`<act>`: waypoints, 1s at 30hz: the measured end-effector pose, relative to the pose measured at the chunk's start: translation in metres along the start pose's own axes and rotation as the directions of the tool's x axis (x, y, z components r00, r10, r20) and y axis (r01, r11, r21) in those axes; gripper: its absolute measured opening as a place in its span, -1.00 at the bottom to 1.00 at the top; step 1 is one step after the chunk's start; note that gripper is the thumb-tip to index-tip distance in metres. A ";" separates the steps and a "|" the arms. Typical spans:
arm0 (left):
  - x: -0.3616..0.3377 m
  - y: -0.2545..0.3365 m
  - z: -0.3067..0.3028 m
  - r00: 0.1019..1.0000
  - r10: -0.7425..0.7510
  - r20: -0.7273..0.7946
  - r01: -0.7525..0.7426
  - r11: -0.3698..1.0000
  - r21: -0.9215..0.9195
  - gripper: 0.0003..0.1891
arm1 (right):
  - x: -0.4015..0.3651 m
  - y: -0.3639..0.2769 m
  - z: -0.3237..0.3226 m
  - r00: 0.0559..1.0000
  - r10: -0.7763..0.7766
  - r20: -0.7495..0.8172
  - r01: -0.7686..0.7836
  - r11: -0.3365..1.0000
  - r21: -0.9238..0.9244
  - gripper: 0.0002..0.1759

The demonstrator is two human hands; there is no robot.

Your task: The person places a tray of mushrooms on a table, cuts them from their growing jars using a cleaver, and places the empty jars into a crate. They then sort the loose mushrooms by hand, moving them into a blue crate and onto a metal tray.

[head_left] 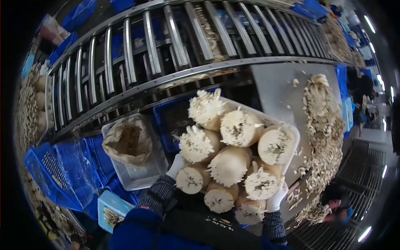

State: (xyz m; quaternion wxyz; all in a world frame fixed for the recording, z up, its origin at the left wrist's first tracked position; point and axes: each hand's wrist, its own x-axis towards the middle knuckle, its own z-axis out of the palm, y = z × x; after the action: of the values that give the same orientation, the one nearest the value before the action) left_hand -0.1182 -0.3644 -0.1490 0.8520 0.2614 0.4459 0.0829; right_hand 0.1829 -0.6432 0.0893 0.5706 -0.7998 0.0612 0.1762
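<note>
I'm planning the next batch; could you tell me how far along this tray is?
Done: the tray is full of mushroom bundles; trimmings piled on the table. In hand: left hand and right hand hold it. Left: it is not on the roller conveyor yet.

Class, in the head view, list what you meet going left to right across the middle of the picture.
Blue perforated plastic crate → crumpled brown bag → white tray piled with pale cut mushroom bundles → heap of pale mushroom trimmings.
</note>
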 end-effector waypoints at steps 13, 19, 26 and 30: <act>0.004 0.053 -0.180 0.921 -0.089 -0.380 -0.020 0.961 -0.274 -0.66 | 0.153 0.176 0.328 0.830 0.201 0.521 0.094 0.870 -0.485 -0.52; 0.158 0.128 -0.280 0.708 0.555 -0.436 -0.040 0.649 0.760 -0.61 | 0.263 0.205 0.480 0.606 0.241 0.758 -0.258 0.961 -0.099 -0.53; 0.176 0.158 -0.276 0.709 0.505 -0.492 0.085 0.632 0.771 -0.74 | 0.173 0.196 0.415 0.494 0.143 0.857 0.274 0.910 -0.310 -0.72; 0.127 0.136 -0.194 0.918 0.102 -0.382 0.079 0.899 0.430 -0.64 | 0.037 0.152 0.321 0.355 0.278 0.892 0.589 0.675 -0.445 -0.63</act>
State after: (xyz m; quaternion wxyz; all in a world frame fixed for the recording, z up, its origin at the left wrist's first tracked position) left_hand -0.1863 -0.1288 -0.2597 0.6631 0.4262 0.6142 0.0368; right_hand 0.1041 -0.3910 -0.1510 0.1560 -0.7105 -0.4280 0.5364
